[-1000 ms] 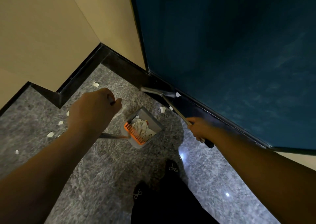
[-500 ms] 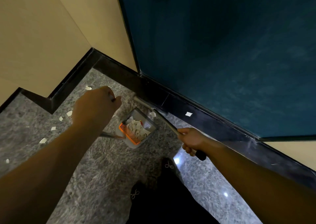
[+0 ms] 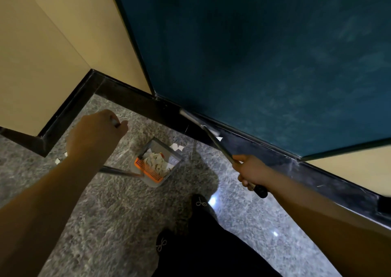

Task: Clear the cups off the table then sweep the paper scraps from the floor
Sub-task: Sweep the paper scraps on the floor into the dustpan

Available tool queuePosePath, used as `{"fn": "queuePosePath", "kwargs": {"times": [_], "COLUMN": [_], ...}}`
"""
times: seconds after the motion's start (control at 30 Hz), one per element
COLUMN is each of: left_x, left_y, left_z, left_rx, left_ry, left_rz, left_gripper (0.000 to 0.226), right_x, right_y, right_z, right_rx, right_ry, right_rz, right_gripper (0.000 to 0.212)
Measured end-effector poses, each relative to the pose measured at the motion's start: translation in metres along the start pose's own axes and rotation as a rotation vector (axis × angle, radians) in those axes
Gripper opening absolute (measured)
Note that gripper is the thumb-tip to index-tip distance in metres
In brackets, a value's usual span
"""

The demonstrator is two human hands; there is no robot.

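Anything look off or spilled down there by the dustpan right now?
No spill: the dustpan sits flat with scraps inside. Paper scraps lie loose by its far edge, one by the broom head, and more near the left wrist.

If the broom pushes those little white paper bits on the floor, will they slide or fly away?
The paper scraps look thin and small, so probably very light; a quick push may scatter them. The floor is glossy, so they likely slide easily toward the dustpan. They look limp, not stiff.
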State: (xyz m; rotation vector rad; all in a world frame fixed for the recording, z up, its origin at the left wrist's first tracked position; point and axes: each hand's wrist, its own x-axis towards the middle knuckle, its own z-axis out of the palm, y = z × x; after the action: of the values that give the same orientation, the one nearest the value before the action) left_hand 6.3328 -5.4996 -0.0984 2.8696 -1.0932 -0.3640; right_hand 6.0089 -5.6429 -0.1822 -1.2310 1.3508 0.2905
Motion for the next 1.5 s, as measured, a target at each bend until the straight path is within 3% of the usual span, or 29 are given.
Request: {"fn": "queuePosePath", "kwargs": {"times": [0.2, 0.4, 0.87, 1.03, 1.3, 1.5], "left_x": [0.002, 0.001, -0.005, -0.011, -0.025, -0.043], "left_y": [-0.005, -0.002, -0.015, -0.018, -0.045, -0.082], "left_z": [0.004, 0.004, 0.002, 0.001, -0.004, -0.019], "left_rx": [0.026, 0.008, -0.035, -0.037, -0.024, -0.056], "left_ry": [0.04, 0.021, 0.014, 0.02, -0.026, 0.03], "left_rz": [0.013, 0.029, 0.023, 0.031, 0.076, -0.029], "left_gripper": [0.037, 0.032, 0.029, 0.027, 0.031, 0.031], "right_x": [0.014, 0.024, 0.0, -0.034, -0.047, -0.03], "right_y": [0.014, 0.012, -0.016, -0.036, -0.057, -0.066], "right_z": [-0.015, 0.018, 0.095, 0.109, 0.118, 0.107], "right_rx": [-0.069, 0.049, -0.016, -0.038, -0.105, -0.088], "right_ry": [0.003, -0.049, -0.246, -0.297, -0.239, -0.246], "right_rz": [0.064, 0.121, 0.106, 0.052, -0.065, -0.044], "right_gripper": [0.034, 0.018, 0.045, 0.045, 0.04, 0.033]}}
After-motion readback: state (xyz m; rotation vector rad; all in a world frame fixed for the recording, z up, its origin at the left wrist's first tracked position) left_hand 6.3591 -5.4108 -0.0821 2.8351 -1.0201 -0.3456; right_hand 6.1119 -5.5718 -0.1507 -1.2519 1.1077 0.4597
